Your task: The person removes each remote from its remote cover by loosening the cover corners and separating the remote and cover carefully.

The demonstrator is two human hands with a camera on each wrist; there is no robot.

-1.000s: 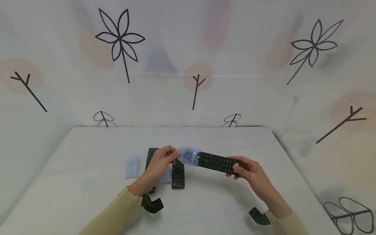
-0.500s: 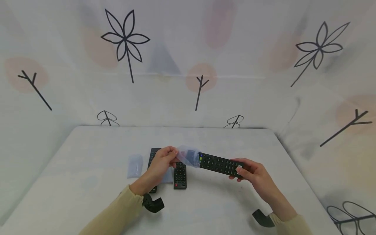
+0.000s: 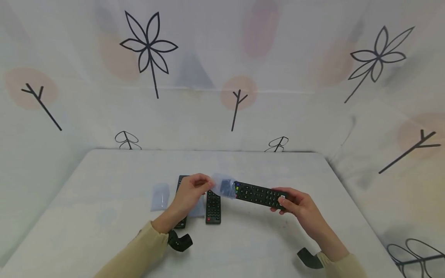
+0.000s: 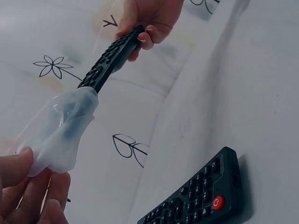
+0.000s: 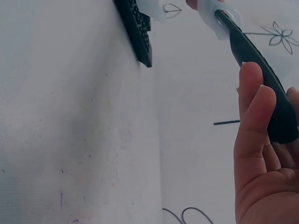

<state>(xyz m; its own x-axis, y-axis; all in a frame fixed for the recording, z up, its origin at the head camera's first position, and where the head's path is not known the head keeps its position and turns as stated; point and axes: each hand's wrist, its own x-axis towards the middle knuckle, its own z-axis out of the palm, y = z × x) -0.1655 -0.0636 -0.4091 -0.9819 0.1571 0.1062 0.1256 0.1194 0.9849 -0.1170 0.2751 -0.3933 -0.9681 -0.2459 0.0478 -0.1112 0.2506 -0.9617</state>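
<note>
My right hand (image 3: 295,202) grips a black remote control (image 3: 259,194) by its right end, thumb on the button side. The remote is held up above the table, its far end tucked inside a translucent bluish plastic sleeve (image 3: 222,186). My left hand (image 3: 191,193) pinches the closed end of that sleeve between thumb and fingers. In the left wrist view the sleeve (image 4: 63,133) looks crumpled around the remote's end. Below the left hand lie two more black remotes: one (image 3: 213,210) with a red button, the other (image 3: 181,223) partly hidden behind the hand and wrist.
On the white table (image 3: 264,247), a flat bluish plastic sleeve (image 3: 160,197) lies to the left. Another sleeve (image 3: 198,209) lies between the two resting remotes, partly covered by my left hand. A patterned cloth backdrop (image 3: 295,77) rises behind the table.
The head view has shifted slightly. Both hands keep hold of the sleeve and remote; the left hand has moved a little to the right along the sleeve in the last half second.
</note>
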